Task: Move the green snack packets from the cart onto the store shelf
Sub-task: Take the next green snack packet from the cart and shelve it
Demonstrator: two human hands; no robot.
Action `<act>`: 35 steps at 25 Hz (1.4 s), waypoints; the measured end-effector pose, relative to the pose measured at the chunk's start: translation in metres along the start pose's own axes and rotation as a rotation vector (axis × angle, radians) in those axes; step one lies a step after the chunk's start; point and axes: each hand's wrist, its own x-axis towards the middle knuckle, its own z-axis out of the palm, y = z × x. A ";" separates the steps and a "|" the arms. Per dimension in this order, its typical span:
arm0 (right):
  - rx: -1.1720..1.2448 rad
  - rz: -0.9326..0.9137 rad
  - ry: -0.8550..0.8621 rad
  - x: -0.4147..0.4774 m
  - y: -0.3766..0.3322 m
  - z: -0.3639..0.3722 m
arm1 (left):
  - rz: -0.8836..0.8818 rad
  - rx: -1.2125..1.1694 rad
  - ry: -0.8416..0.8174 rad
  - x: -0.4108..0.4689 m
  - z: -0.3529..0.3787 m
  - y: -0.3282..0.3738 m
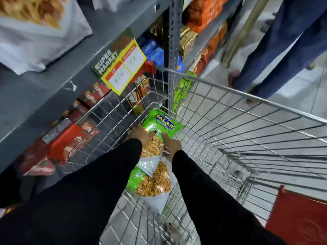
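Note:
Both arms in black sleeves reach down into the wire cart (230,96). A green snack packet (161,124) with a blue logo lies at the cart's far end. My left hand (140,134) grips its left edge and my right hand (172,145) grips its right edge, thumbs on top. A second green packet (150,183) lies nearer me on the cart floor, between my forearms. The grey store shelf (58,85) stands to the left of the cart.
Red packets (70,142) fill the lower shelf to the left. A yellow price tag (122,66) hangs from the shelf edge. Green packets (182,91) sit beyond the cart's far end. A person in blue trousers (276,55) stands at the far right. A red panel (299,220) is near right.

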 end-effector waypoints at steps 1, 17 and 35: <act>0.012 0.009 -0.006 0.001 -0.001 0.000 | -0.012 -0.011 0.011 0.001 0.001 0.001; -0.120 -0.295 -0.257 -0.119 -0.049 -0.032 | -0.079 -1.142 -0.374 -0.094 -0.034 -0.006; -0.552 -0.863 -0.805 -0.464 -0.089 0.157 | 0.333 -1.550 0.468 -0.394 -0.222 -0.193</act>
